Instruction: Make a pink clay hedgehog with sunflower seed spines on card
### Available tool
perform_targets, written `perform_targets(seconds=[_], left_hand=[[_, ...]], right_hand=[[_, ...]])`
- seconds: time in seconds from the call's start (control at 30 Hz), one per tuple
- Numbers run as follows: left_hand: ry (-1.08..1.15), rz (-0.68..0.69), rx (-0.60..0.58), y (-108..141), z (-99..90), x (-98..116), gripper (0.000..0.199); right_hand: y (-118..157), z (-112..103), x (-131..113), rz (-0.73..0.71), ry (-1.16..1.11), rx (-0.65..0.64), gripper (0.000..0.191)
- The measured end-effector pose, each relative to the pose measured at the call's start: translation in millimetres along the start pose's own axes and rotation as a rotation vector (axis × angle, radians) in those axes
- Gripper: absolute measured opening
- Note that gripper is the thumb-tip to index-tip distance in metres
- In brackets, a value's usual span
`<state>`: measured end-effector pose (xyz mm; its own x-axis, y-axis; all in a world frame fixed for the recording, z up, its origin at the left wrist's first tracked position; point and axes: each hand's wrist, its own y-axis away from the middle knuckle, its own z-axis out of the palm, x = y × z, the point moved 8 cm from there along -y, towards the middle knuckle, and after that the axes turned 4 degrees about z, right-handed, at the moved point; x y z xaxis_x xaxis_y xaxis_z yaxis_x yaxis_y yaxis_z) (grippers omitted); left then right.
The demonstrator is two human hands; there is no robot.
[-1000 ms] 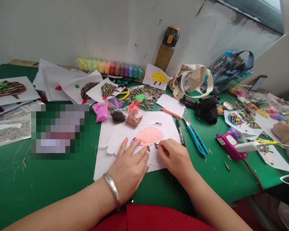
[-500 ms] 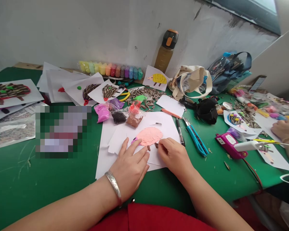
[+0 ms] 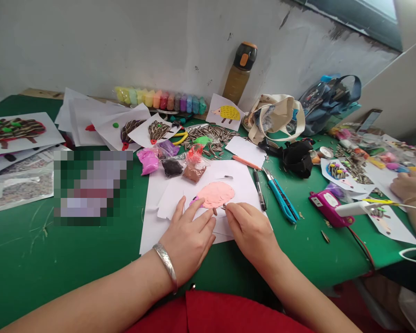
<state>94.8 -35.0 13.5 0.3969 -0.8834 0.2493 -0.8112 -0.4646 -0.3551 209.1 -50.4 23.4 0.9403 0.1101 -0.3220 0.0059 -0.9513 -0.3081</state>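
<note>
A flat peach-pink clay shape [image 3: 216,194] with a purple tip at its left end lies on white paper [image 3: 180,189]. My left hand [image 3: 189,238] rests on the sheet with its fingers spread, fingertips over the shape's lower left edge. A small brown clay piece [image 3: 215,211] sits just below the shape, beside my left fingers. Thumb and forefinger of my right hand [image 3: 251,229] pinch a small dark piece [image 3: 223,207] at the shape's lower right edge. It is too small to tell what it is.
Bagged clay [image 3: 173,165] and a seed pile [image 3: 215,138] lie behind the paper. To the right are a pen [image 3: 260,189], a blue utility knife [image 3: 282,199] and a pink glue gun [image 3: 329,209]. Another person's hand [image 3: 411,185] is at far right. A bottle [image 3: 236,78] leans against the wall.
My right fingertips have shifted slightly up and left, bringing the small dark piece to the clay shape's edge. My left hand stays on the paper.
</note>
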Motion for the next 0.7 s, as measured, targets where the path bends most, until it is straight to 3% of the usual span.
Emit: perform_targets(seconds=[0.17,0.7], left_hand=[[-0.009,0.002,-0.019,1.4,1.8,0.0,0.032],[-0.005,-0.006,-0.032,-1.3,-1.5,1.6,0.030]], right_hand=[[-3.8,8.3,-6.6,-0.060,0.067,0.002,0.023],[-1.2,7.9,-3.4,-0.050,0.148,0.079,0.022]])
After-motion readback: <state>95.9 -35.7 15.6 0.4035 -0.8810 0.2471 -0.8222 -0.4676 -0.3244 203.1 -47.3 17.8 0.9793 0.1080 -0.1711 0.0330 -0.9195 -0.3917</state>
